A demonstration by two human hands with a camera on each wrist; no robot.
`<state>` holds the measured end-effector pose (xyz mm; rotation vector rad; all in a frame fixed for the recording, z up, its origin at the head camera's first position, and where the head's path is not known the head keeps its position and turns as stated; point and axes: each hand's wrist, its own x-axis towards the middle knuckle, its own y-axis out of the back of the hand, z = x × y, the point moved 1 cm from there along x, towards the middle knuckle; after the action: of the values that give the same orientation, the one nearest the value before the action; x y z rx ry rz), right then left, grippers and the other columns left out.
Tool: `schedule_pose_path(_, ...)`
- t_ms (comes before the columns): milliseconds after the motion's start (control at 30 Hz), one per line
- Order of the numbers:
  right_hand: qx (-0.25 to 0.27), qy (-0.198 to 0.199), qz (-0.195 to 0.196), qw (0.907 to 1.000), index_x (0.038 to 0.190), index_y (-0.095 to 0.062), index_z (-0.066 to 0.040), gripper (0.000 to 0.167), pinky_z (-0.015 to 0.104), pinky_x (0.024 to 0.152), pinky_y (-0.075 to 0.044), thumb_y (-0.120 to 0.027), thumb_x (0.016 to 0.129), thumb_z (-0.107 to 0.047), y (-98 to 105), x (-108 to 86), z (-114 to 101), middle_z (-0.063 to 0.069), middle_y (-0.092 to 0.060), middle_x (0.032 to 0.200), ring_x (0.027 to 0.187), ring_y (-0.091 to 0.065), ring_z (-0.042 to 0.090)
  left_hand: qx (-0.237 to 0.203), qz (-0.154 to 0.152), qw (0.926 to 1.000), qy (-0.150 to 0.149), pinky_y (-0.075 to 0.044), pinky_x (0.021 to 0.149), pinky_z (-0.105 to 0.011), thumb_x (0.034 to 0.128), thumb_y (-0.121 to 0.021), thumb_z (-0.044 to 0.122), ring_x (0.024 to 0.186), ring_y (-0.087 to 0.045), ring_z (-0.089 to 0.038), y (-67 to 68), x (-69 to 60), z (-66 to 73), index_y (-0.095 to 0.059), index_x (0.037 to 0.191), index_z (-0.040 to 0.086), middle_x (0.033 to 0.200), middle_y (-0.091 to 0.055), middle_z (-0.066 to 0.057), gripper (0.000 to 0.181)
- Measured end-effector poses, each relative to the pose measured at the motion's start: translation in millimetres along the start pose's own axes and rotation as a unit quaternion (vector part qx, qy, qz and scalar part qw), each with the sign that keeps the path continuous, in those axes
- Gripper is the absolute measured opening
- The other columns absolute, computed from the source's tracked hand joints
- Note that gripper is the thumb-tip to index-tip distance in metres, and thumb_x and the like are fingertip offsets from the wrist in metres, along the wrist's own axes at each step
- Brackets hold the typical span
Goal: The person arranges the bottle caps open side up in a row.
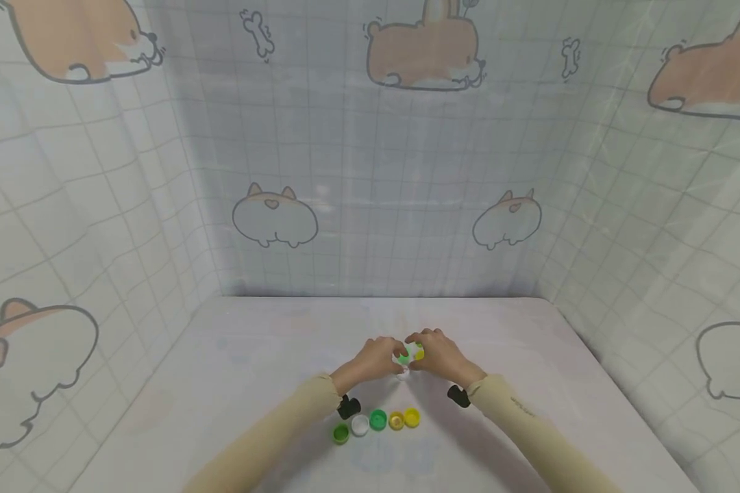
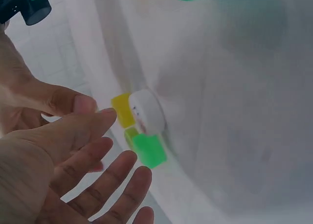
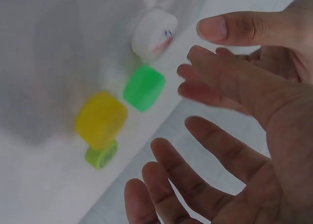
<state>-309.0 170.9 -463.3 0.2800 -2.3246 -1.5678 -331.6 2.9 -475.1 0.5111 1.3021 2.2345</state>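
Observation:
My left hand (image 1: 379,357) and right hand (image 1: 442,356) are raised at either side of a small cluster of bottle caps, fingers loosely bent and apart. Neither hand holds anything in the wrist views. Nearest to me in the cluster is a white cap (image 1: 403,374) with print on its side. Around it are a bright green cap (image 3: 144,88), a yellow cap (image 3: 101,119) and a lime green cap (image 3: 101,155). From the left wrist, the white cap (image 2: 148,112) partly covers the yellow one (image 2: 122,109). In the head view, the fingers partly hide the cluster.
Closer to me lies a row of caps, hollow side up: dark green (image 1: 340,433), white (image 1: 360,425), green (image 1: 378,420) and two yellow, one of them (image 1: 412,418) at the right end. Patterned curtains (image 1: 401,150) surround the pale table (image 1: 253,356).

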Motion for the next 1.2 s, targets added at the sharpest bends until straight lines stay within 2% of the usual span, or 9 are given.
schedule_pose_path(233,0.004,0.025,-0.014,0.9996,0.099,-0.072,-0.011,0.032,0.04,0.07,-0.046,-0.085,0.071,-0.02,-17,0.8,1,0.007,-0.066,0.096,0.085,-0.051,0.023,0.021,-0.025,0.9994,0.01,-0.037,0.097,-0.06,0.0769,-0.079,0.017,0.093,-0.063,-0.013,-12.6,3.0,2.2,-0.075,0.102,0.015,0.097,-0.073,0.005,0.026)
schedule_pose_path(300,0.005,0.031,-0.014,0.9994,0.095,-0.073,-0.01,0.028,0.04,0.071,-0.047,-0.085,0.071,-0.018,-20,0.2,2,0.006,-0.068,0.093,0.083,-0.053,0.022,0.027,-0.028,0.9992,0.007,-0.041,0.094,-0.055,0.0759,-0.079,0.014,0.087,-0.062,-0.01,-14.2,2.8,2.0,-0.076,0.099,0.016,0.095,-0.074,0.007,0.024)
schedule_pose_path(367,0.002,0.04,-0.011,0.9991,0.093,-0.073,-0.008,0.027,0.039,0.073,-0.049,-0.085,0.071,-0.017,-24,0.2,3,0.005,-0.071,0.091,0.082,-0.056,0.02,0.031,-0.029,0.9991,0.003,-0.046,0.088,-0.044,0.0753,-0.079,0.012,0.081,-0.058,-0.007,-15.7,2.9,0.8,-0.076,0.099,0.017,0.093,-0.074,0.007,0.024)
schedule_pose_path(467,-0.007,0.046,-0.013,0.9988,0.094,-0.073,-0.007,0.029,0.038,0.074,-0.05,-0.085,0.07,-0.018,-28,1.0,5,0.004,-0.073,0.09,0.081,-0.058,0.018,0.012,-0.03,0.9995,0.006,-0.048,0.077,-0.031,0.0739,-0.08,0.007,0.08,-0.058,-0.007,-16.7,3.0,-0.4,-0.076,0.102,0.013,0.096,-0.074,0.004,0.029)
schedule_pose_path(533,-0.01,0.045,-0.014,0.9988,0.095,-0.074,-0.006,0.031,0.037,0.075,-0.05,-0.086,0.069,-0.018,-31,1.7,7,0.004,-0.073,0.09,0.082,-0.058,0.018,-0.007,-0.032,0.9994,0.01,-0.048,0.075,-0.027,0.0735,-0.079,0.004,0.084,-0.059,-0.007,-17.1,3.2,-1.0,-0.075,0.103,0.011,0.098,-0.074,0.002,0.031)
schedule_pose_path(767,0.006,0.03,-0.025,0.9992,0.096,-0.074,-0.007,0.028,0.043,0.084,-0.05,-0.084,0.071,-0.018,-34,1.9,10,0.002,-0.074,0.092,0.09,-0.061,0.022,-0.05,-0.024,0.9984,0.01,-0.045,0.069,-0.024,0.0739,-0.076,-0.002,0.071,-0.052,-0.008,-16.6,0.8,-1.3,-0.076,0.091,0.005,0.083,-0.074,-0.003,0.019)
schedule_pose_path(867,0.021,0.02,-0.029,0.9992,0.096,-0.074,-0.008,0.027,0.043,0.085,-0.05,-0.083,0.072,-0.016,-33,1.9,9,0.003,-0.074,0.092,0.092,-0.062,0.022,-0.057,-0.019,0.9981,0.017,-0.047,0.07,-0.023,0.0736,-0.076,-0.004,0.074,-0.056,-0.007,-15.4,-0.4,-1.7,-0.075,0.095,0.004,0.086,-0.074,-0.004,0.023)
schedule_pose_path(1033,0.043,0.009,-0.039,0.9983,0.098,-0.073,-0.007,0.026,0.037,0.083,-0.053,-0.082,0.074,-0.015,-34,0.8,8,0.003,-0.074,0.093,0.092,-0.065,0.019,-0.065,-0.018,0.9973,0.029,-0.049,0.074,-0.026,0.0735,-0.077,-0.002,0.079,-0.059,-0.01,-15.4,-1.9,-2.8,-0.075,0.097,0.004,0.089,-0.074,-0.004,0.025)
schedule_pose_path(1200,0.081,0.003,-0.034,0.9961,0.099,-0.072,-0.007,0.024,0.033,0.078,-0.054,-0.079,0.077,-0.011,-35,-3.0,8,0.004,-0.073,0.092,0.087,-0.066,0.016,-0.077,-0.008,0.9969,0.012,-0.049,0.067,-0.021,0.0771,-0.075,-0.001,0.074,-0.061,-0.007,-14.5,-5.7,-3.1,-0.075,0.095,0.002,0.088,-0.075,-0.006,0.019)
